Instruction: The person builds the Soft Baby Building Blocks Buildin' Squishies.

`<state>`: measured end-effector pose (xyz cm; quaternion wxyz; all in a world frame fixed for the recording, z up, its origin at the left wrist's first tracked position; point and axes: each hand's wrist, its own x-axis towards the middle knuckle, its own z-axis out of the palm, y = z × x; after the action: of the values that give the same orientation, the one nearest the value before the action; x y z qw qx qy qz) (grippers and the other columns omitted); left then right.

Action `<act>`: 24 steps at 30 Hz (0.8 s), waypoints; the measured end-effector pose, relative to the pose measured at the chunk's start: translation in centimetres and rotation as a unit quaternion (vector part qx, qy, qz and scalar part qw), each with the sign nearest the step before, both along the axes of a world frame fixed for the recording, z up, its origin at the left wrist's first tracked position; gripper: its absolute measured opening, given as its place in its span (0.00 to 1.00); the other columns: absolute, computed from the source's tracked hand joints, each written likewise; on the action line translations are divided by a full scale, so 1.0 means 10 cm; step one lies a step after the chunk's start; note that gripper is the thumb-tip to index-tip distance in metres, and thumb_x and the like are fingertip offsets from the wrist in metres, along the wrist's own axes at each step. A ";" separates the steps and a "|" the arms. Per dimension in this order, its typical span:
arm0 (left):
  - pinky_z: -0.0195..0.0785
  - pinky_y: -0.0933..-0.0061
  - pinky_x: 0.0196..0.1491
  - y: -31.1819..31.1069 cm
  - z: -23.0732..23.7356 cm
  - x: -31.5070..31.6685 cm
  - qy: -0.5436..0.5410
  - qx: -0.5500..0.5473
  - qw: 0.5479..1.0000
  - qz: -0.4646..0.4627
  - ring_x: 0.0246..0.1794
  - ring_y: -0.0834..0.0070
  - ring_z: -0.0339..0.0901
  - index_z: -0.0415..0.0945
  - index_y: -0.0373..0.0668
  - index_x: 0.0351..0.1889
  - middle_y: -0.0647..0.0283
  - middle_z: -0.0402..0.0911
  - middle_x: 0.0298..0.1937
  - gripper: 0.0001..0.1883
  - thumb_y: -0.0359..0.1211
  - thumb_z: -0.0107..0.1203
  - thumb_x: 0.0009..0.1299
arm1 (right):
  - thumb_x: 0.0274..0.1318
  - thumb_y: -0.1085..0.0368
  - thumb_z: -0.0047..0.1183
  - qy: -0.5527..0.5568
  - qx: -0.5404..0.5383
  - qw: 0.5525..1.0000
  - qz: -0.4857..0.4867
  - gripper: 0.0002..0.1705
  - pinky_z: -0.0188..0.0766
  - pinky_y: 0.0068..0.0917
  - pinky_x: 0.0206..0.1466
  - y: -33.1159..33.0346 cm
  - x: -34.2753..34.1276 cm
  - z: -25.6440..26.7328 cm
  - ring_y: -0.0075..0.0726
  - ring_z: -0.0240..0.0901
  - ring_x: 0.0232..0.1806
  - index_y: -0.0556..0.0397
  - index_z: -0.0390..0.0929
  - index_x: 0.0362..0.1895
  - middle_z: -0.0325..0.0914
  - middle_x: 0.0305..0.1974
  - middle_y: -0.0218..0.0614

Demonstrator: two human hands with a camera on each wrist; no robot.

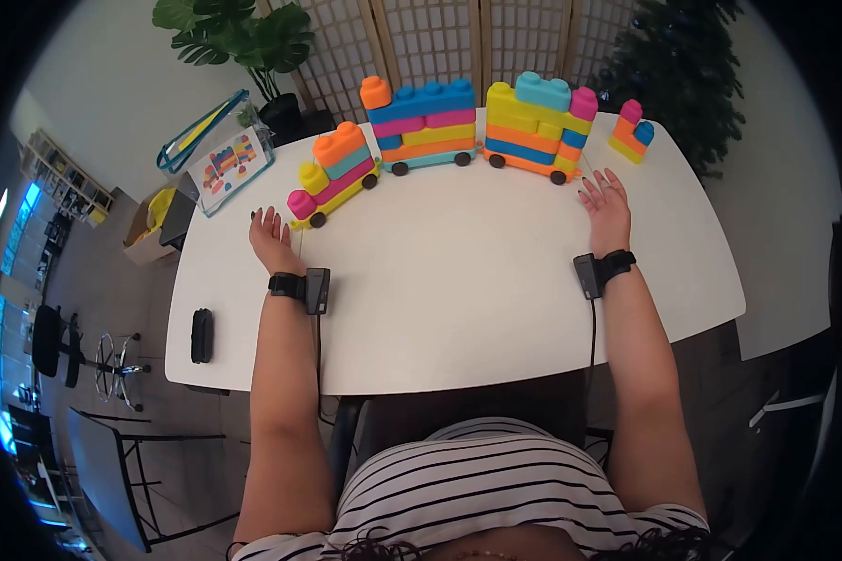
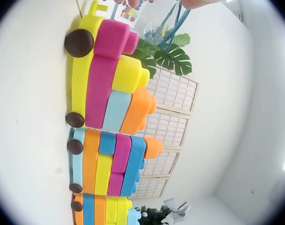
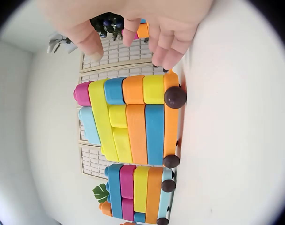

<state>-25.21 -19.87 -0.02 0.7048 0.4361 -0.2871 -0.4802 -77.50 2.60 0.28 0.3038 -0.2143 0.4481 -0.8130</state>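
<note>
A toy train of building blocks on brown wheels curves across the far side of the table. Its low left car (image 1: 342, 176) is yellow, magenta, light blue and orange. Behind it stand the tall middle car (image 1: 426, 122) and the right car (image 1: 533, 131), linked end to end. My left hand (image 1: 271, 241) is beside the left car's yellow end, fingers loosely bent and holding nothing. At the other end, my right hand (image 1: 610, 213) rests by the orange base of the right car. Its fingertips (image 3: 173, 59) are right at the small orange hitch, with nothing gripped.
A small block stack (image 1: 631, 136) stands at the back right. Toward the back left lies a clear bag (image 1: 229, 168) with a picture of blocks. A black case (image 1: 202, 337) sits near the left edge of the white table (image 1: 458, 280). Cables run from both wrists.
</note>
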 end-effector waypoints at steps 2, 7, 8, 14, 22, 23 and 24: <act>0.66 0.62 0.73 -0.02 -0.03 0.02 0.006 -0.002 1.000 0.005 0.74 0.68 0.74 0.69 0.47 0.77 0.60 0.79 0.74 0.30 0.54 0.51 0.84 | 0.78 0.64 0.46 0.001 -0.005 1.000 -0.010 0.29 0.71 0.45 0.77 0.02 -0.01 -0.02 0.49 0.71 0.76 0.53 0.64 0.79 0.67 0.78 0.48; 0.68 0.63 0.73 -0.07 -0.09 0.08 0.032 -0.016 0.999 -0.008 0.72 0.67 0.76 0.69 0.45 0.77 0.58 0.80 0.74 0.30 0.52 0.51 0.85 | 0.78 0.61 0.47 0.004 -0.003 0.998 -0.057 0.27 0.73 0.43 0.74 0.04 -0.06 -0.07 0.47 0.73 0.72 0.53 0.69 0.76 0.72 0.75 0.47; 0.68 0.63 0.73 -0.08 -0.08 0.09 0.033 -0.018 0.999 -0.008 0.72 0.67 0.76 0.69 0.45 0.77 0.58 0.80 0.74 0.30 0.52 0.51 0.85 | 0.78 0.60 0.46 -0.002 0.000 0.997 -0.074 0.27 0.73 0.43 0.74 0.04 -0.08 -0.09 0.47 0.73 0.72 0.52 0.69 0.75 0.73 0.75 0.46; 0.68 0.65 0.72 -0.01 -0.09 0.04 0.015 -0.031 0.999 -0.031 0.72 0.67 0.76 0.69 0.46 0.77 0.57 0.80 0.74 0.30 0.53 0.49 0.86 | 0.77 0.61 0.46 0.000 0.005 0.996 -0.085 0.26 0.72 0.42 0.75 0.03 -0.13 -0.13 0.48 0.73 0.72 0.53 0.71 0.74 0.74 0.74 0.46; 0.67 0.68 0.70 -0.01 -0.06 -0.02 -0.007 -0.025 0.999 -0.042 0.69 0.71 0.78 0.70 0.47 0.76 0.58 0.83 0.71 0.29 0.53 0.49 0.86 | 0.77 0.65 0.43 0.065 0.039 0.997 -0.008 0.29 0.69 0.40 0.79 0.08 -0.11 -0.11 0.45 0.71 0.74 0.56 0.71 0.77 0.75 0.75 0.47; 0.67 0.68 0.70 -0.02 -0.07 -0.02 -0.008 -0.025 0.999 -0.043 0.69 0.71 0.78 0.70 0.47 0.76 0.58 0.83 0.71 0.29 0.53 0.49 0.86 | 0.77 0.65 0.43 0.089 0.056 0.994 0.007 0.30 0.68 0.39 0.80 0.08 -0.08 -0.08 0.44 0.70 0.75 0.56 0.70 0.79 0.75 0.76 0.46; 0.68 0.69 0.69 -0.03 -0.08 -0.02 -0.013 -0.023 0.999 -0.038 0.68 0.70 0.79 0.70 0.47 0.75 0.57 0.84 0.71 0.28 0.53 0.48 0.86 | 0.77 0.65 0.42 0.114 0.073 0.991 0.022 0.31 0.67 0.38 0.80 0.08 -0.06 -0.05 0.43 0.69 0.76 0.56 0.70 0.80 0.75 0.76 0.45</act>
<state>-25.42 -20.22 -0.80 0.6923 0.4144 -0.3235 -0.4943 -78.06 3.39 -0.26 0.2835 -0.2924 0.5327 -0.7419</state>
